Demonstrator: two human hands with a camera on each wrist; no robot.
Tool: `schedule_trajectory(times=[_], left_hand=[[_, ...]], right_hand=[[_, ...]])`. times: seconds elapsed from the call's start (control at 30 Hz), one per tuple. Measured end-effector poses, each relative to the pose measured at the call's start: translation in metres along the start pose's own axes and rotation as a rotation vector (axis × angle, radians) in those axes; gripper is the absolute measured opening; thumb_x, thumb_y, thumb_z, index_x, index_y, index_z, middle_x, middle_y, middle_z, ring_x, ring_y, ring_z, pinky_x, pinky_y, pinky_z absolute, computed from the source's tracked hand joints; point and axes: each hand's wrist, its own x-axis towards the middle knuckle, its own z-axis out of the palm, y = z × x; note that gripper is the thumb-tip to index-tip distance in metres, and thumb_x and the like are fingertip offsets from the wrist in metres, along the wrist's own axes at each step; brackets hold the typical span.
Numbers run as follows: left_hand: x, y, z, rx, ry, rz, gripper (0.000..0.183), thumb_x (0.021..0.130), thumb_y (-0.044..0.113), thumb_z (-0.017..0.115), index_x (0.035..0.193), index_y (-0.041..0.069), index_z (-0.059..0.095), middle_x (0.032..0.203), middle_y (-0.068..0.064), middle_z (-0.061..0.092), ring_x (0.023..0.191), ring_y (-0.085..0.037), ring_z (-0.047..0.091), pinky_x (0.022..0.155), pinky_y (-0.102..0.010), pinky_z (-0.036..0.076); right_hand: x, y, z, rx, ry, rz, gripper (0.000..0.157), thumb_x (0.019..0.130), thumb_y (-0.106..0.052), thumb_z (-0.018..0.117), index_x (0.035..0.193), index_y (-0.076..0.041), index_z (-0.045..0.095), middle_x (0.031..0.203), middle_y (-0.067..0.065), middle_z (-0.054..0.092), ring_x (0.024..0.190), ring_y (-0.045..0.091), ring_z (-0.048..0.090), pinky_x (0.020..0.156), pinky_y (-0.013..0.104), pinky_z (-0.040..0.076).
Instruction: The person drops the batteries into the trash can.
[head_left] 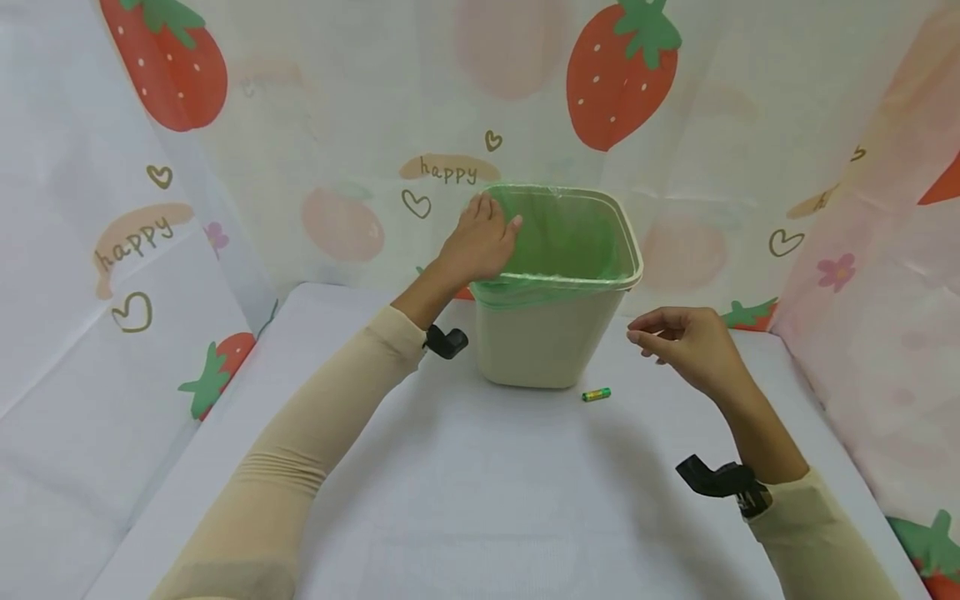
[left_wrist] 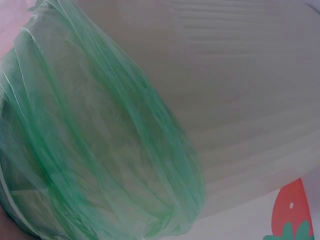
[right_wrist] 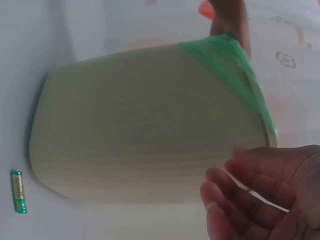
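A cream-coloured trash bin (head_left: 536,342) stands upright, lined with a thin green plastic bag (head_left: 562,237) folded over its rim. My left hand (head_left: 483,237) rests at the bin's left rim, on the bag, fingers extended and thumb apart. In the left wrist view the green bag (left_wrist: 100,140) drapes down the bin's outer wall, and almost none of the hand shows. My right hand (head_left: 686,346) hovers right of the bin, fingers loosely bent and holding nothing. The right wrist view shows its relaxed fingers (right_wrist: 245,200) before the bin (right_wrist: 140,125).
A small green-and-gold battery (head_left: 596,394) lies on the white tabletop (head_left: 480,500), close to the bin's lower right corner. Behind and beside the table hang white sheets (head_left: 337,100) printed with strawberries and hearts.
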Motion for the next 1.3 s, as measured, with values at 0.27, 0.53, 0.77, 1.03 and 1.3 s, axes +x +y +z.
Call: schedule_trajectory(times=[0.27, 0.53, 0.77, 1.03, 1.3], left_hand=[[-0.003, 0.002, -0.003, -0.015, -0.01, -0.009, 0.072, 0.112, 0.043, 0.01, 0.158, -0.01, 0.003, 0.167, -0.025, -0.007, 0.155, -0.034, -0.011, 0.125, -0.04, -0.005], [-0.001, 0.001, -0.001, -0.02, -0.003, -0.001, 0.073, 0.111, 0.045, 0.008, 0.158, -0.01, 0.002, 0.167, -0.025, -0.008, 0.155, -0.033, -0.012, 0.125, -0.039, -0.006], [-0.001, -0.001, -0.002, -0.025, -0.006, 0.001, 0.071, 0.112, 0.043, 0.011, 0.158, -0.01, 0.003, 0.167, -0.025, -0.008, 0.155, -0.034, -0.011, 0.125, -0.04, -0.005], [0.001, -0.003, 0.001, -0.022, -0.003, 0.005, 0.071, 0.112, 0.043, 0.01, 0.158, -0.01, 0.003, 0.167, -0.026, -0.008, 0.155, -0.034, -0.011, 0.125, -0.04, -0.005], [0.002, -0.003, 0.002, -0.021, 0.005, 0.012, 0.071, 0.112, 0.042, 0.011, 0.158, -0.01, 0.004, 0.166, -0.026, -0.008, 0.155, -0.034, -0.011, 0.125, -0.041, -0.005]], right_hand=[[-0.006, 0.02, 0.013, 0.032, -0.055, 0.083, 0.025, 0.095, -0.029, 0.075, 0.105, -0.006, 0.078, 0.09, 0.008, 0.075, 0.074, 0.014, 0.068, 0.065, 0.028, 0.058], [-0.005, 0.044, 0.027, 0.046, -0.097, 0.129, 0.024, 0.095, -0.024, 0.075, 0.107, -0.003, 0.077, 0.088, 0.009, 0.075, 0.075, 0.016, 0.07, 0.068, 0.034, 0.06], [-0.003, 0.07, 0.041, 0.045, -0.131, 0.125, 0.023, 0.095, -0.018, 0.075, 0.108, 0.0, 0.076, 0.093, 0.011, 0.076, 0.077, 0.016, 0.07, 0.066, 0.033, 0.06], [0.003, 0.096, 0.059, 0.025, -0.172, 0.133, 0.023, 0.094, -0.013, 0.074, 0.109, 0.005, 0.074, 0.099, 0.016, 0.075, 0.083, 0.033, 0.071, 0.064, 0.036, 0.059], [0.01, 0.112, 0.074, -0.091, -0.196, 0.074, 0.019, 0.09, -0.007, 0.074, 0.106, 0.004, 0.075, 0.096, 0.013, 0.075, 0.082, 0.025, 0.069, 0.064, 0.031, 0.053]])
